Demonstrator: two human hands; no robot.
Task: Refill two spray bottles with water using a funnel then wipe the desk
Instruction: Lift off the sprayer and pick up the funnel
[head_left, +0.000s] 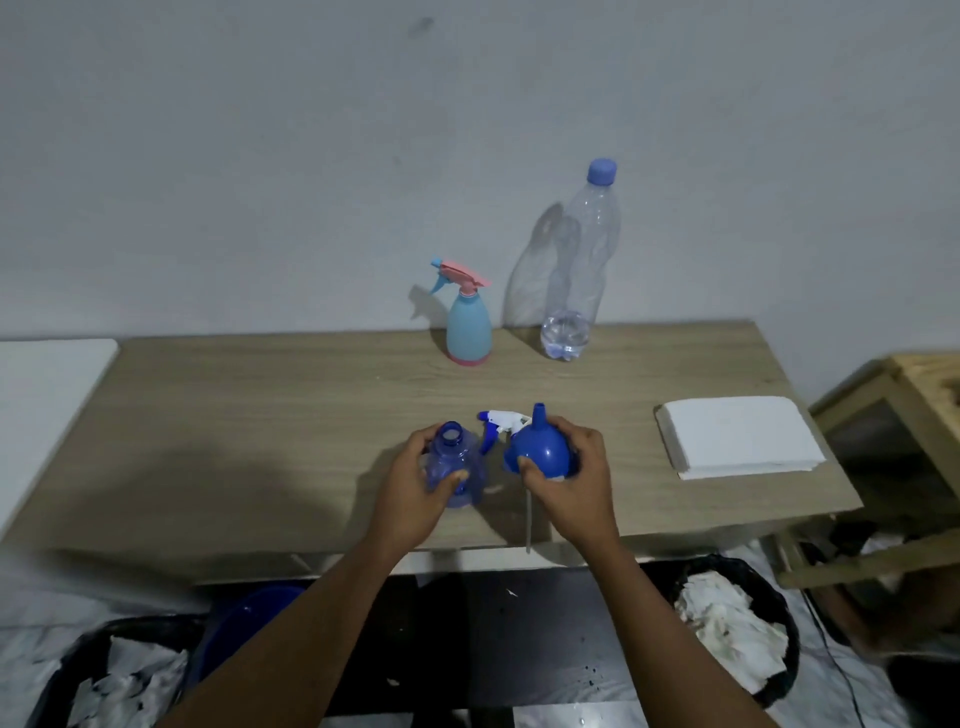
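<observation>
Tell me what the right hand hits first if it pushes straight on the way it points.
The right hand, gripping the blue funnel, points forward and slightly left. It would likely meet the white-and-blue spray head lying just beyond the funnel first, though depth is unclear.

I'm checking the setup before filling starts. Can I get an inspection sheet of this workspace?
Surface: wooden desk, no spill seen.
Job's things: open blue spray bottle and blue funnel, spout up; loose spray head lying behind them; pink-and-blue spray bottle, head on, and nearly empty water bottle upright at back; white paper stack at right.
Clutter: nothing seen.
Hands: left hand grips the blue spray bottle; right hand grips the blue funnel.
Cables: thin dark cable on floor, right.
Surroundings: two bins of crumpled paper below; wooden stand at right.
</observation>
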